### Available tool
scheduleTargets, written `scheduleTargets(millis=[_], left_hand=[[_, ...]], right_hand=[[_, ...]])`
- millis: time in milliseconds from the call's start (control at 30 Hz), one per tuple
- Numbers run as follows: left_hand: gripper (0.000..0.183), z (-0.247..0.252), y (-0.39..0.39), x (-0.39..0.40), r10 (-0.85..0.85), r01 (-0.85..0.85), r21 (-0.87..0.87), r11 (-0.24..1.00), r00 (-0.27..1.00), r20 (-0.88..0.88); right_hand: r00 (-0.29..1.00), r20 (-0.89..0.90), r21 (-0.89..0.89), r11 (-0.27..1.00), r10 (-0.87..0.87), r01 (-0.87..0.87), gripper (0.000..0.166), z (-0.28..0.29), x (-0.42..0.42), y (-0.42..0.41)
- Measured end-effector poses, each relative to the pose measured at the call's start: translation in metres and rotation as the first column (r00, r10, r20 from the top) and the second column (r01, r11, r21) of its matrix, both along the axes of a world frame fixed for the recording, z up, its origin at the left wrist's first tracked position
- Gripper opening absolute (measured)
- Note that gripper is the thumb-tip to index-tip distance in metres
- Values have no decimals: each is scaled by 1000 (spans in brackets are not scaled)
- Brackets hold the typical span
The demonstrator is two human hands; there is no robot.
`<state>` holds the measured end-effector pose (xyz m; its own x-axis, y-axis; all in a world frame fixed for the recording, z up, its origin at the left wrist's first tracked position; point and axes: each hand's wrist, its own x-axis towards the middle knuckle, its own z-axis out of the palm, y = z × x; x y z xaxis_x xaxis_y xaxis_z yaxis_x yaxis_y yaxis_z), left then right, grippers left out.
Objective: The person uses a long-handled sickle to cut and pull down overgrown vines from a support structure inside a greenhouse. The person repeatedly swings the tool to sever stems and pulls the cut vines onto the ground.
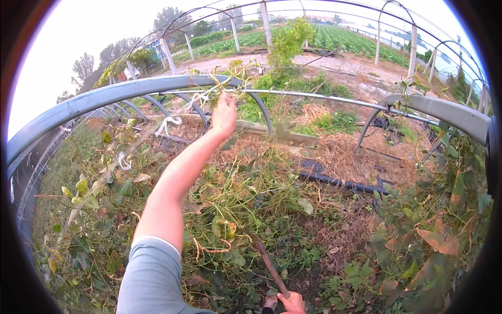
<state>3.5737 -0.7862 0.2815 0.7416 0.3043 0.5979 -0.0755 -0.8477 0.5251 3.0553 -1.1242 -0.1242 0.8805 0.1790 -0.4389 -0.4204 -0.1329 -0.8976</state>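
My left hand (224, 114) is raised at the end of my outstretched arm, against a tangle of yellow-green vines (231, 80) that hangs over a curved metal greenhouse arch (129, 88). Its fingers are partly hidden, so a grip on the vines cannot be made out. Low in the view, my right hand (292, 303) is closed around a brown wooden handle (268, 263). The handle slants up and left into a heap of tangled vines (243, 200), where its far end is hidden.
A thin metal pipe (333, 99) crosses behind the arch. Leafy plants (427, 251) stand at the right and more vines (94, 219) at the left. A black hose (341, 183) lies on dry straw. Concrete posts (266, 27) and a green field (345, 39) are beyond.
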Motion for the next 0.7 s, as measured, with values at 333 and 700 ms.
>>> scheduleTargets(millis=[333,700], left_hand=[[67,33,57,75,-336,351,-47,935,922,190],[47,26,-10,20,17,-36,-208,977,996,-90]], right_hand=[[996,16,-48,995,93,-92,27,-11,-15,-14],[992,104,-55,996,73,-68,33,66,-13,-13]])
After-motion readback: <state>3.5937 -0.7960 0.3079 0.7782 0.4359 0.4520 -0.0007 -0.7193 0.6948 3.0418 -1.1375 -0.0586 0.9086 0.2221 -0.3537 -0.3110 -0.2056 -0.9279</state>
